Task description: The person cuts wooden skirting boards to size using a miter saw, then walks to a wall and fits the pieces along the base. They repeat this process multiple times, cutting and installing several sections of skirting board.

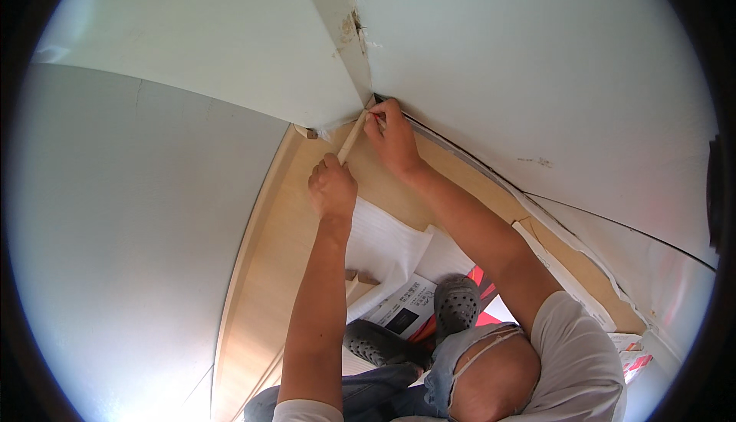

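My left hand (332, 187) is closed around the near end of a thin wooden strip (352, 137) that runs up into the room's corner. My right hand (392, 137) pinches the strip's far end against the wall corner, where the white wall panels (537, 54) meet the light wooden floor (291, 238). What my right fingertips press, besides the strip, is too small to tell. My knee in torn jeans (475, 353) and grey clogs (456, 303) show below.
White foam sheets (383, 242) and a printed cardboard box (402, 311) lie on the floor behind my hands. A pale skirting strip (563, 272) runs along the right wall. The corner seam (349, 35) shows chipped plaster. A grey panel (138, 230) fills the left.
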A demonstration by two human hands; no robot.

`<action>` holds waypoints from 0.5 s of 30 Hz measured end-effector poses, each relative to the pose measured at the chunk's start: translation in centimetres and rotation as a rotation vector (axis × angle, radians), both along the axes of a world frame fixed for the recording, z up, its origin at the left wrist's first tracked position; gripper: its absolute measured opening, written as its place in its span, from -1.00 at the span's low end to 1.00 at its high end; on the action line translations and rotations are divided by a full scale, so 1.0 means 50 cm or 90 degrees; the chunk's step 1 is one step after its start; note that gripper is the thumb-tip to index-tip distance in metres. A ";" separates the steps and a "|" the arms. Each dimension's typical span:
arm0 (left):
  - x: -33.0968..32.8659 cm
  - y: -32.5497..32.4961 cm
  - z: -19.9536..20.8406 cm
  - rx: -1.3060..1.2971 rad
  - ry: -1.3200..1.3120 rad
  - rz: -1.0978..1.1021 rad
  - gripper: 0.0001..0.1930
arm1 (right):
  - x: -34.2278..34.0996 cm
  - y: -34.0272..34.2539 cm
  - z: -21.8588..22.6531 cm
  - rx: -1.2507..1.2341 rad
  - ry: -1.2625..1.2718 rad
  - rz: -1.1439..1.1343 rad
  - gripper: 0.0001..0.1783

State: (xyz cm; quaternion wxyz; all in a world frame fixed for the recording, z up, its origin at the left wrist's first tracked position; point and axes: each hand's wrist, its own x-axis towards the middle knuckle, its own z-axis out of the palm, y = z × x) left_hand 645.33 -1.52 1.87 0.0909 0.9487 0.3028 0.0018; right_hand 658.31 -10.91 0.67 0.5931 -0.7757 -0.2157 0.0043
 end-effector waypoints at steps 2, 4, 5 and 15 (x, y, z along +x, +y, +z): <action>0.004 0.000 0.003 -0.005 0.001 -0.001 -0.78 | 0.004 -0.003 0.003 -0.015 0.014 0.003 -0.77; 0.005 0.000 0.005 -0.010 0.001 0.001 -0.78 | 0.006 -0.004 0.005 -0.022 0.018 0.007 -0.77; 0.004 -0.001 0.005 -0.012 -0.001 0.004 -0.78 | 0.006 -0.004 0.005 -0.023 0.015 0.009 -0.76; 0.000 0.001 0.007 -0.029 -0.017 0.004 -0.75 | 0.004 -0.008 0.020 -0.072 0.096 0.035 -0.80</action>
